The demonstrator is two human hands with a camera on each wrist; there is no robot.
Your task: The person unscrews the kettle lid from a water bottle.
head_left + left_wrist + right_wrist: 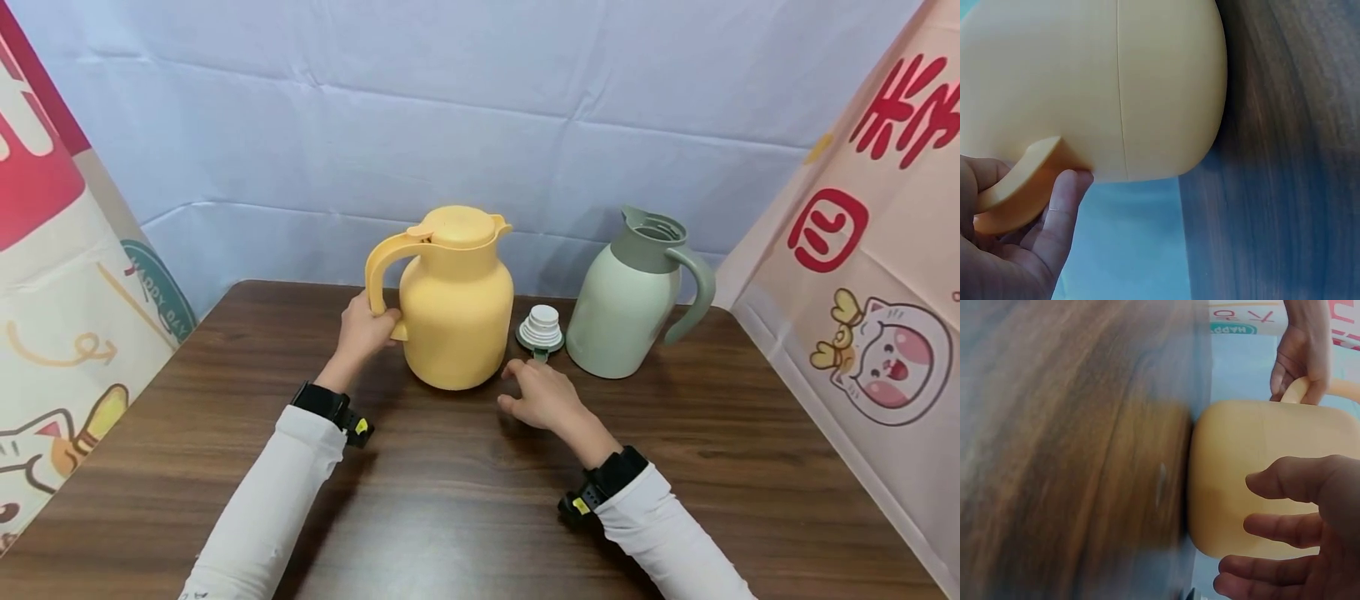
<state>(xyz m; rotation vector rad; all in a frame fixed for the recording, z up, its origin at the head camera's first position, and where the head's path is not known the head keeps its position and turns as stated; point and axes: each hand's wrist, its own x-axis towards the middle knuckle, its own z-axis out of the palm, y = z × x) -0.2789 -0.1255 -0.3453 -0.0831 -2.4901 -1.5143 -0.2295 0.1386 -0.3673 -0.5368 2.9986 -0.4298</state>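
A yellow thermos jug [457,308] stands upright on the table with its lid on and its handle to the left. My left hand [365,331] grips the lower end of that handle; in the left wrist view the thumb [1063,203] lies along it, its tip by the jug's body. To the jug's right, my right hand [546,394] is held low with fingers spread and nothing in them. Just beyond it sits a white stopper [542,325] with a green base. A pale green thermos jug [626,304] stands at the right, its mouth uncovered and its handle to the right.
The dark wooden table [450,500] ends at a pale hanging cloth [450,108] behind both jugs. Printed panels rise on either side, the left panel [75,333] and the right panel [862,333].
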